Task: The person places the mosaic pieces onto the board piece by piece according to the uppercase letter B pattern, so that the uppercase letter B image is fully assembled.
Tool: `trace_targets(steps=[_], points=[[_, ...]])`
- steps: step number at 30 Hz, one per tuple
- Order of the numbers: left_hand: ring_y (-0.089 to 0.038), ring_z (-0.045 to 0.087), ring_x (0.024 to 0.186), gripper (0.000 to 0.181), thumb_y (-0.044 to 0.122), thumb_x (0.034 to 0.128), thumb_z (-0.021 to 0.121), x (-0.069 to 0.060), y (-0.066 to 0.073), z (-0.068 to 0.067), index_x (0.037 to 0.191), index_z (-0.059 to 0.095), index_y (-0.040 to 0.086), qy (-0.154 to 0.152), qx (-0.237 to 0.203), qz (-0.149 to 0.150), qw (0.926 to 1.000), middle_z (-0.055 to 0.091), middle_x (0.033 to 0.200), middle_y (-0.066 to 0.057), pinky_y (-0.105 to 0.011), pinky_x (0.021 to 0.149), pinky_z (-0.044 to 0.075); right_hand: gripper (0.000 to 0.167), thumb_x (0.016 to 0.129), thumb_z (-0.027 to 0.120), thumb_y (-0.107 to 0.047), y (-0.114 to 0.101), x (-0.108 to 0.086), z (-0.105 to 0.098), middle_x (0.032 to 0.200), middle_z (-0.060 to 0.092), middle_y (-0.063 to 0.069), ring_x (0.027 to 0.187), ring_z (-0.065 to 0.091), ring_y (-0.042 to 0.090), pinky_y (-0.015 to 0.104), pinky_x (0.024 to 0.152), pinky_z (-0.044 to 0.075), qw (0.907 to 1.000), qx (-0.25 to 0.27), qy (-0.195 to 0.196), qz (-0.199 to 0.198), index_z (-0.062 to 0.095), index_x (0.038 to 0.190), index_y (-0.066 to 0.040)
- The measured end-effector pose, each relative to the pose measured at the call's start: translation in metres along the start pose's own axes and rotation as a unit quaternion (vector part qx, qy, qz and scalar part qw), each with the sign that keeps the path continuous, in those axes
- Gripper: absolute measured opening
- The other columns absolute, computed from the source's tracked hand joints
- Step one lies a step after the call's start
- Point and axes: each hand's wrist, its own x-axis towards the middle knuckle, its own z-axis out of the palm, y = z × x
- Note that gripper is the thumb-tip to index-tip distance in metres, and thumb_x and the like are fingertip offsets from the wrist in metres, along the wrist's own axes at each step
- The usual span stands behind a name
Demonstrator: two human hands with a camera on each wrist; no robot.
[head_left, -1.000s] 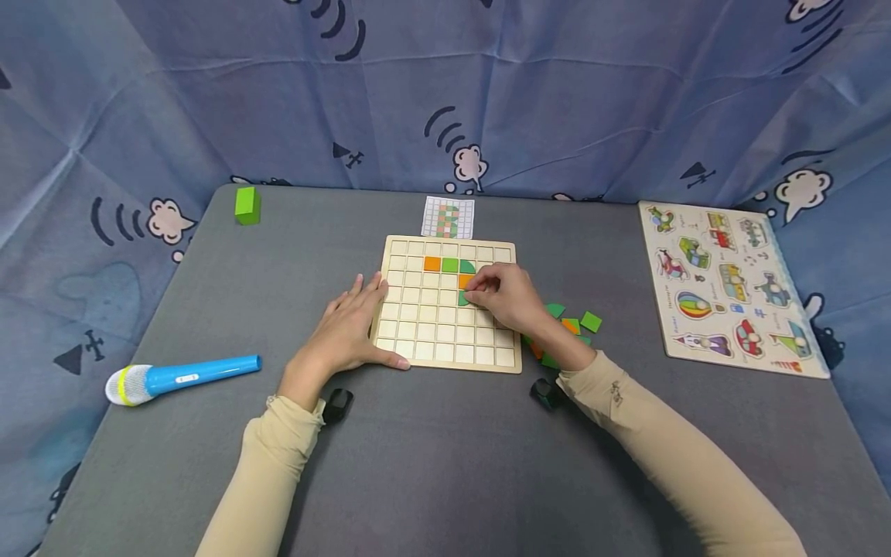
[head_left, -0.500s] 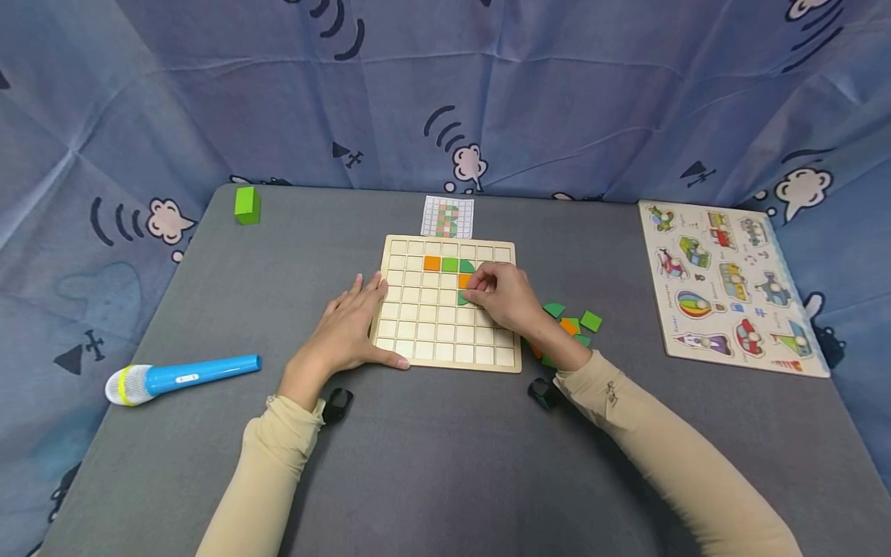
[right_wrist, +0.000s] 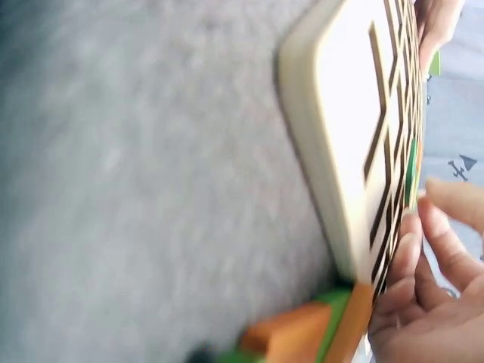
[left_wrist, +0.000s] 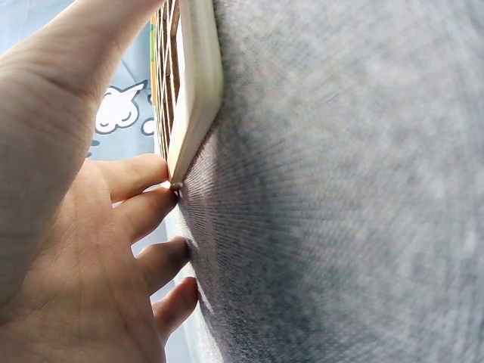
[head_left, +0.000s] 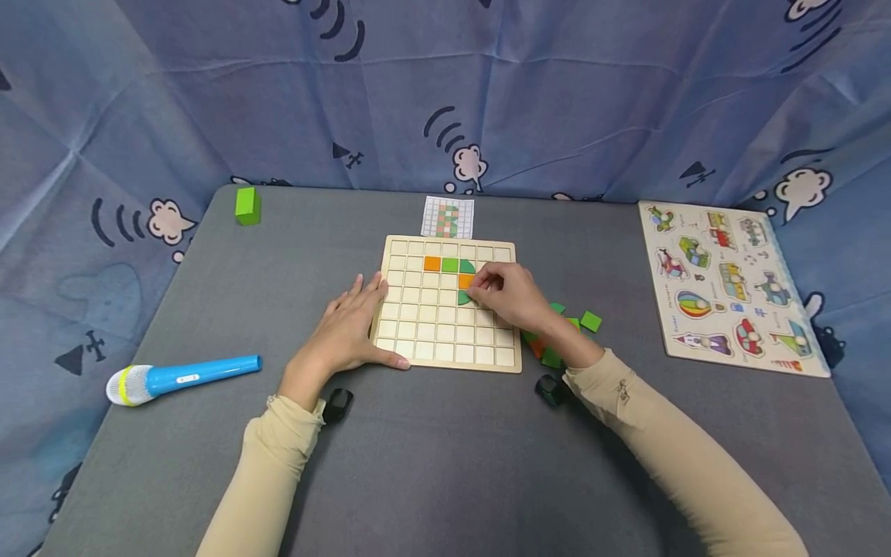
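Observation:
A square wooden grid board (head_left: 418, 333) lies on the table. Its cells hold an orange square tile (head_left: 432, 264), a green square tile (head_left: 450, 265), a dark green quarter-circle tile (head_left: 466, 267) and another orange tile (head_left: 465, 281). Below these is a second green quarter-circle tile (head_left: 462, 298), its right edge pinched by the bent thumb and fingertips of my right hand (head_left: 511, 298). My left hand (head_left: 344, 329) spreads along the board's left side, fingertips touching that edge and thumb at the near corner. In the left wrist view, the fingers (left_wrist: 144, 215) reach the board's rim (left_wrist: 198, 91).
Loose green and orange tiles (head_left: 591, 321) lie right of the board, partly under my right forearm. A pattern card (head_left: 448, 216) sits behind it. A picture puzzle board (head_left: 731, 290) is at right, a toy microphone (head_left: 184, 379) and a green block (head_left: 247, 206) at left.
My right hand has shifted very slightly right, so more of the lower green quarter-circle tile shows. My left hand and the board have not moved.

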Motion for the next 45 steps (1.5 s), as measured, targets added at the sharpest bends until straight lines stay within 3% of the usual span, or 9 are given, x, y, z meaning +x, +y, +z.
trace_targets(steps=[4,14,22,30,35,38,45], points=[[-0.035,0.0,0.167,0.139,0.056,0.0683,0.097,0.0,0.001,0.0,0.17,0.018,0.006,0.0,0.0,0.002,1.0,0.007,0.18,-0.01,-0.062,0.131,0.014,0.013,0.102,0.071,-0.012,0.004,-0.004,-0.01,0.095,0.068,0.014,0.082,0.056,0.022,0.027,0.072,0.046,0.9996,0.019,-0.022,0.005,0.076,0.108,-0.002],[-0.036,0.0,0.167,0.139,0.055,0.0683,0.098,0.0,0.001,-0.001,0.17,0.017,0.005,-0.001,0.003,-0.001,1.0,0.007,0.18,-0.01,-0.061,0.131,0.014,0.021,0.107,0.063,-0.015,0.027,-0.021,-0.044,0.112,0.069,0.019,0.094,0.058,0.027,0.028,0.075,0.048,0.9978,0.008,-0.029,0.059,0.073,0.12,-0.001],[-0.035,0.0,0.167,0.14,0.055,0.0678,0.098,0.0,0.001,0.0,0.171,0.017,0.006,0.0,0.001,-0.004,1.0,0.007,0.18,-0.01,-0.061,0.132,0.013,0.025,0.11,0.058,-0.013,0.039,-0.035,-0.07,0.127,0.07,0.02,0.107,0.063,0.029,0.036,0.09,0.051,0.9953,-0.022,-0.07,0.063,0.072,0.127,-0.002],[-0.035,0.0,0.167,0.14,0.055,0.0679,0.098,0.0,0.001,-0.001,0.171,0.017,0.006,-0.001,0.002,-0.005,1.0,0.007,0.18,-0.01,-0.061,0.132,0.013,0.031,0.104,0.06,-0.001,0.047,-0.047,-0.092,0.137,0.067,0.025,0.118,0.064,0.033,0.018,0.085,0.053,0.9919,-0.012,-0.107,0.066,0.067,0.135,0.003],[-0.035,0.0,0.167,0.14,0.056,0.068,0.098,0.0,0.0,0.0,0.171,0.017,0.006,0.0,0.001,-0.003,1.0,0.007,0.18,-0.009,-0.061,0.132,0.013,0.04,0.099,0.071,-0.002,0.053,-0.054,-0.101,0.137,0.066,0.023,0.12,0.063,0.033,0.016,0.087,0.052,0.9888,-0.024,-0.124,0.079,0.066,0.138,0.0],[-0.035,0.0,0.167,0.14,0.056,0.0679,0.098,0.0,0.0,0.0,0.171,0.017,0.006,0.001,0.0,-0.002,1.0,0.007,0.18,-0.009,-0.061,0.131,0.013,0.046,0.095,0.077,-0.007,0.057,-0.058,-0.105,0.135,0.065,0.022,0.121,0.063,0.032,0.021,0.093,0.053,0.9876,-0.033,-0.132,0.078,0.065,0.139,-0.001],[-0.035,0.0,0.167,0.141,0.057,0.0673,0.098,0.001,-0.002,0.001,0.171,0.017,0.007,0.001,0.003,-0.002,1.0,0.006,0.18,-0.008,-0.061,0.131,0.014,0.039,0.087,0.087,-0.008,0.058,-0.065,-0.101,0.135,0.059,0.017,0.125,0.059,0.035,0.053,0.11,0.048,0.9871,-0.037,-0.146,0.053,0.073,0.124,-0.005]])
